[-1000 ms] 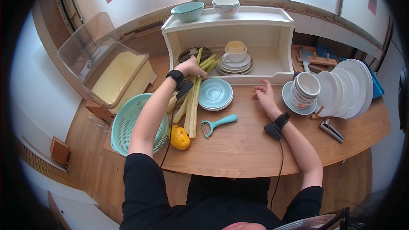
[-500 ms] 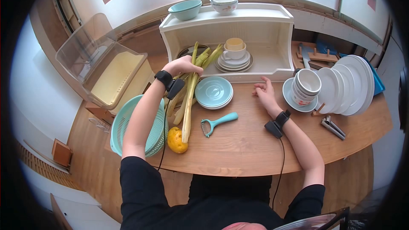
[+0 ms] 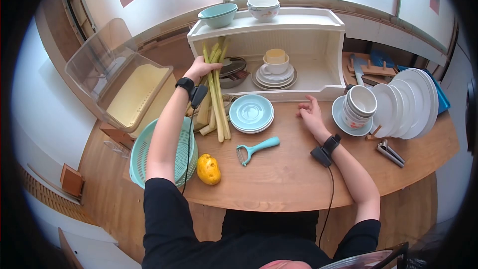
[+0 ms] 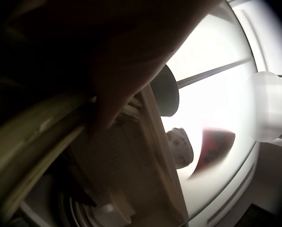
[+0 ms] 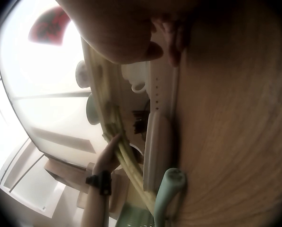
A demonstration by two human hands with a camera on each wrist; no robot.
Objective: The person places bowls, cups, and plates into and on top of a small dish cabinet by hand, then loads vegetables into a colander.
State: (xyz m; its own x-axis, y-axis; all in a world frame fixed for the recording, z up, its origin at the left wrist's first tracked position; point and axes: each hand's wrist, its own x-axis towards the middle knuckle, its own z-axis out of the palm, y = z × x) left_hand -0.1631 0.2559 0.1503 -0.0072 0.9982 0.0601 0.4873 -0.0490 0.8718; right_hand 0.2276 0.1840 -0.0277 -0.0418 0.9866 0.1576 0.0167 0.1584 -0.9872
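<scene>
My left hand (image 3: 200, 68) grips a bundle of long pale green stalks (image 3: 216, 100) near their upper ends, at the left front of the white shelf unit. The stalks (image 4: 41, 137) also show at the left of the left wrist view. Their lower ends are beside the stacked light blue plates (image 3: 251, 113). My right hand (image 3: 312, 115) lies on the table with loosely bent fingers and holds nothing, left of the stacked bowls (image 3: 362, 101). A yellow, lumpy item (image 3: 208, 169) and a turquoise peeler (image 3: 258, 150) lie nearer the front edge.
A turquoise colander (image 3: 164, 152) stands at the left under my forearm, with a cream bin (image 3: 137, 92) behind it. Inside the shelf unit (image 3: 318, 89) are a lidded pan (image 3: 232, 67) and a cup (image 3: 275, 67) on plates. White plates (image 3: 420, 102) stand at the right.
My left hand has moved left with the stalks, which swung away from the yellow item and uncovered the pan. The right hand has hardly moved.
</scene>
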